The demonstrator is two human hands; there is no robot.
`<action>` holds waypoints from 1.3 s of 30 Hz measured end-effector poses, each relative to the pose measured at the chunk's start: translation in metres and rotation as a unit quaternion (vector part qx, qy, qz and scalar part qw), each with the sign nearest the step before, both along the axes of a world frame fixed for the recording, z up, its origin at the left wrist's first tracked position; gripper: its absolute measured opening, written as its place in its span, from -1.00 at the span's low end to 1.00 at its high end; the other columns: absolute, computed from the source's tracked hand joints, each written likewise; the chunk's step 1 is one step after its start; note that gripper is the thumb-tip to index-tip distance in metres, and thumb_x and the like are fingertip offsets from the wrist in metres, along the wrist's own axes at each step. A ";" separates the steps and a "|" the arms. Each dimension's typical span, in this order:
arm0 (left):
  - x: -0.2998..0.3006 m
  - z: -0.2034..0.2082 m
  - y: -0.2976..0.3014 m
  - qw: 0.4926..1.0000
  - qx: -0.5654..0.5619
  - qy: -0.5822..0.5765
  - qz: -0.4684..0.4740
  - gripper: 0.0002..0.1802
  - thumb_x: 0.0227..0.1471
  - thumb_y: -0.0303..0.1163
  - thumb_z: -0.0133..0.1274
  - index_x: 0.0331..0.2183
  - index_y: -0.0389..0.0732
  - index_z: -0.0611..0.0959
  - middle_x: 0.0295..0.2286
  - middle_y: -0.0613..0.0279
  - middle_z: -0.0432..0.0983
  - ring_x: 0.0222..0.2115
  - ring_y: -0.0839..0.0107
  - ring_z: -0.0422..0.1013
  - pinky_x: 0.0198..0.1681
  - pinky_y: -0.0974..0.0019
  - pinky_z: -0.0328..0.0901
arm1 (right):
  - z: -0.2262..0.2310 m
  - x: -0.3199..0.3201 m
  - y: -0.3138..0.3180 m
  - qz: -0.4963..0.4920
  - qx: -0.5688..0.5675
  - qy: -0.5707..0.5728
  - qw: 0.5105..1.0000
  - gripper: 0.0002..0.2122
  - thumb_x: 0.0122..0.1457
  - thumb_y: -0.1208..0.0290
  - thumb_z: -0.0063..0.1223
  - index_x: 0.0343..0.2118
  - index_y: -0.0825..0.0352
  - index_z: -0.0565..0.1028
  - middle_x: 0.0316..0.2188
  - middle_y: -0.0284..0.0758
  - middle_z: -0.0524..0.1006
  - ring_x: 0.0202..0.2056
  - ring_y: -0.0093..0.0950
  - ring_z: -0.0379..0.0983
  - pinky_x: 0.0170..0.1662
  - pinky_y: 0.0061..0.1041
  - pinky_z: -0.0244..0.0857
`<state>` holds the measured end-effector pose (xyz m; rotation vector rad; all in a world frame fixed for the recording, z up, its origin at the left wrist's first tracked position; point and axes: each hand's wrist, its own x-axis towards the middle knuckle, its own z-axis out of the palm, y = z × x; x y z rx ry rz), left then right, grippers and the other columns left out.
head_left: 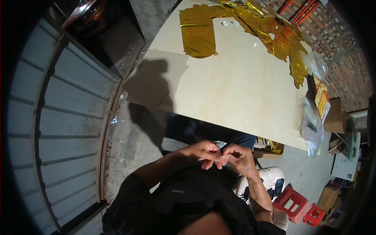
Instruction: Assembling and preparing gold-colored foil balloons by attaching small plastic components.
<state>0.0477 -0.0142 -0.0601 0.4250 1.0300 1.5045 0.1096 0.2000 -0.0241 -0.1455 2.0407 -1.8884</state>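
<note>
My left hand and my right hand meet in front of my chest, below the near edge of a cream tabletop. The fingertips of both hands are pinched together and touch. Whatever sits between them is too small to make out. Flat gold foil balloons lie at the far end of the table, with more crumpled gold foil stretching to the right.
A corrugated metal shutter fills the left side. Clear plastic bags and a yellow-red packet lie at the table's right edge. Red plastic stools, a white stool and cardboard boxes stand on the concrete floor at right.
</note>
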 end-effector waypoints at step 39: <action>-0.092 0.044 0.001 0.708 -0.154 0.485 0.490 -0.93 0.12 -0.50 0.10 -0.36 -0.28 0.55 -0.48 0.09 0.62 -0.55 0.28 0.56 -0.48 0.30 0.39 | 0.030 -0.375 0.043 -0.249 -0.018 0.017 0.968 -0.88 0.32 0.53 -0.05 -0.32 0.42 0.51 -0.45 -0.34 0.54 -0.43 -0.54 0.50 -0.19 -0.58 0.49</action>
